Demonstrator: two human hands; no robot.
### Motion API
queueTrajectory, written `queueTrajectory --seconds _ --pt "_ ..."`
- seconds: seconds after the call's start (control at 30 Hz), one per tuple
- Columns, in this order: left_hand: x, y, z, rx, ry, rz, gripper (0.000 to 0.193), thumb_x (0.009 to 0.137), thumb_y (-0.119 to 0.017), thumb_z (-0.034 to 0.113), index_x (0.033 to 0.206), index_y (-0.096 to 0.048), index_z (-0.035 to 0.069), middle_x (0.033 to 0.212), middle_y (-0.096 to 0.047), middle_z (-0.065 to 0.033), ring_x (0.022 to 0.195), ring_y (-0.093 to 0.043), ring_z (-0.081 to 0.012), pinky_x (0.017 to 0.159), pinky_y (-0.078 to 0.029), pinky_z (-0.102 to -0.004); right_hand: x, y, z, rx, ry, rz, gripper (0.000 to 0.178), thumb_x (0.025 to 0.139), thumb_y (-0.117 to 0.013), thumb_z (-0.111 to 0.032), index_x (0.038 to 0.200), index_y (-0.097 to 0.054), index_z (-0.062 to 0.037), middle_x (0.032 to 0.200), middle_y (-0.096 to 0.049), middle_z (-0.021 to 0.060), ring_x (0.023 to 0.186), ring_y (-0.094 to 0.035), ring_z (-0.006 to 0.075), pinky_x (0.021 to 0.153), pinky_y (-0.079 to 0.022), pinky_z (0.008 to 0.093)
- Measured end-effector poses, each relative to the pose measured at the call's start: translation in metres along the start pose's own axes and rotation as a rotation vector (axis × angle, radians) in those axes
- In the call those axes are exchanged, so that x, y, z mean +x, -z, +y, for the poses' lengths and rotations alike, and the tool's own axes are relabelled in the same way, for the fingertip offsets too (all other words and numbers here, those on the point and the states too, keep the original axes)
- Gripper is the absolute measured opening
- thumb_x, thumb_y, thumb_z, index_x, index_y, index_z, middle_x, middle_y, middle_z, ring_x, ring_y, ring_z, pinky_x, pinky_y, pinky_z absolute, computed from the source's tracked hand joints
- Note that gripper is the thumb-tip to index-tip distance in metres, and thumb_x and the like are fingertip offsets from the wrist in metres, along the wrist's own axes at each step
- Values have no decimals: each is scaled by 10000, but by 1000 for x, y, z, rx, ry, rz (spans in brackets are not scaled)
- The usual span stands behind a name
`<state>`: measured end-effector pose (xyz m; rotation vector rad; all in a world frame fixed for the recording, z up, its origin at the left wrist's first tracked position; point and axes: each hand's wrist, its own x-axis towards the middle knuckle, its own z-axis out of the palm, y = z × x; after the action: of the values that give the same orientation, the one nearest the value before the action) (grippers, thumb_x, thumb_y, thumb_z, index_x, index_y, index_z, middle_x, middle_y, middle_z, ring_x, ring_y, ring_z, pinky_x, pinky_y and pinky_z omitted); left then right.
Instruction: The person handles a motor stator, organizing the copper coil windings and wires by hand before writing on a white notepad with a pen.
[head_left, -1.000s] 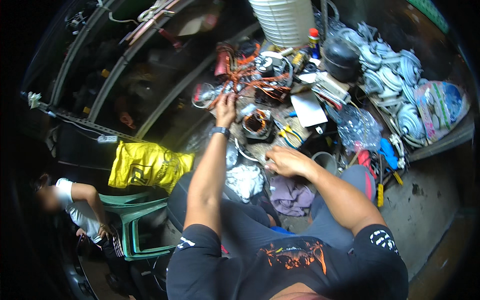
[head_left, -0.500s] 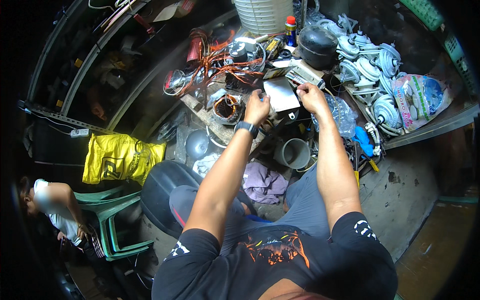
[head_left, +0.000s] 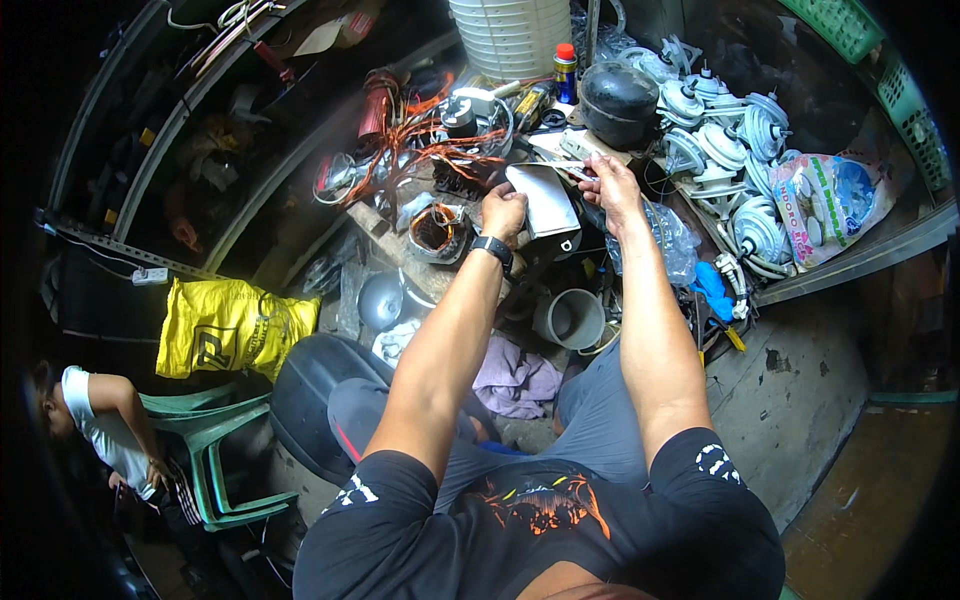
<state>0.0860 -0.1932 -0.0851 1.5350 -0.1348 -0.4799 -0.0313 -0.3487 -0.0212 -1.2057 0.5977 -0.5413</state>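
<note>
A white flat rectangular sheet lies between my hands above the cluttered bench. My left hand, with a dark watch on the wrist, is closed at the sheet's left edge. Just off its upper right side, my right hand pinches a thin, narrow item whose kind I cannot make out. A stator ring with copper windings sits left of my left hand. Behind it, orange-brown wires spread in a tangle around a small motor.
Several grey-white motors are piled at right beside a printed plastic bag. A black rounded housing, a red-capped spray can and a white basket stand behind. Below are a grey bucket and a yellow sack. A person sits at left.
My right hand has moved slightly up and left and now shows a thin item in its fingers. My left hand has closed at the sheet's edge. The whole view has shifted a little.
</note>
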Motion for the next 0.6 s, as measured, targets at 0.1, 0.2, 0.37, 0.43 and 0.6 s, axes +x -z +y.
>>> queueTrajectory --seconds 0.1,0.2,0.37,0.43,0.6 --pt "-11 -3 3 -213 64 -130 386 892 -573 41 1274 -549 -11 1030 -656 -65 888 -618 -153 781 -521 -310 -4 5 -1 -257 -61 0 263 934 -674 -257 998 -633 -6 879 -672 69 673 -627 107 555 -488 242" --pt "-22 -10 10 -308 143 -132 378 908 -527 83 1285 -518 108 1085 -612 -45 938 -576 -173 844 -509 -418 -13 5 -1 -423 -21 1 208 849 -760 -183 878 -649 -10 734 -649 41 606 -607 106 526 -482 246" --pt "-43 -17 17 -936 205 -257 347 937 -461 148 1280 -496 106 1221 -565 -120 1117 -559 -282 989 -462 -542 -43 4 5 -661 -60 10 224 751 -812 -190 801 -688 -10 725 -699 104 656 -666 181 631 -521 322" --pt "-57 -12 20 -1134 307 -389 346 935 -446 133 1277 -494 101 1228 -567 -128 1182 -540 -299 1008 -447 -577 -60 3 7 -831 58 44 306 730 -829 -295 807 -709 -24 786 -720 166 785 -706 255 736 -531 366" --pt "-110 0 31 -970 128 -377 439 899 -483 79 1333 -482 147 1025 -590 -31 1018 -601 -200 1002 -458 -484 -109 5 11 -830 149 78 272 765 -838 -229 776 -682 -7 696 -685 62 616 -610 121 569 -482 290"
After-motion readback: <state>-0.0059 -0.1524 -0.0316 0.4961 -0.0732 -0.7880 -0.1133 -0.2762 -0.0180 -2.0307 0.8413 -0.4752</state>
